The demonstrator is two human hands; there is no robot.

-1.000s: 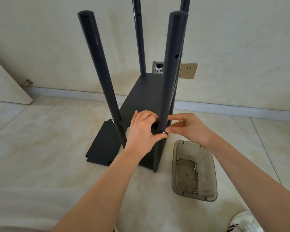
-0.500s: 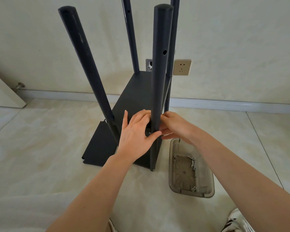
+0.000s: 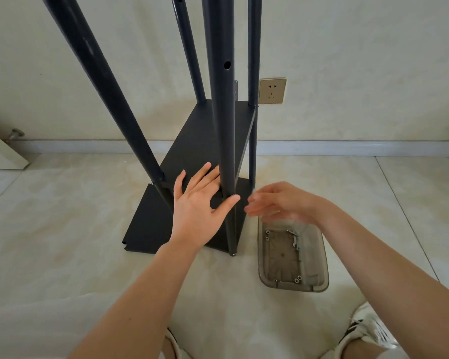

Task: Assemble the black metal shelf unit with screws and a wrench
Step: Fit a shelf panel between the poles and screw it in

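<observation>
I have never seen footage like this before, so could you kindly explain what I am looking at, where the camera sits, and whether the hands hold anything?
There is no machine here: a person works with two bare hands, filmed by a wide-angle camera worn on the head, looking forward and down. That is why the forearms enter from the bottom edge.

On the pale tiled floor stands a half-built black metal shelf unit, with four dark round posts rising from a flat shelf panel. The left hand is spread open, thumb against the nearest black post, steadying it. The right hand is blurred, fingers relaxed, above the far end of a clear grey plastic tray holding small silver screws. Neither hand visibly holds anything. A beige wall socket sits behind.
</observation>
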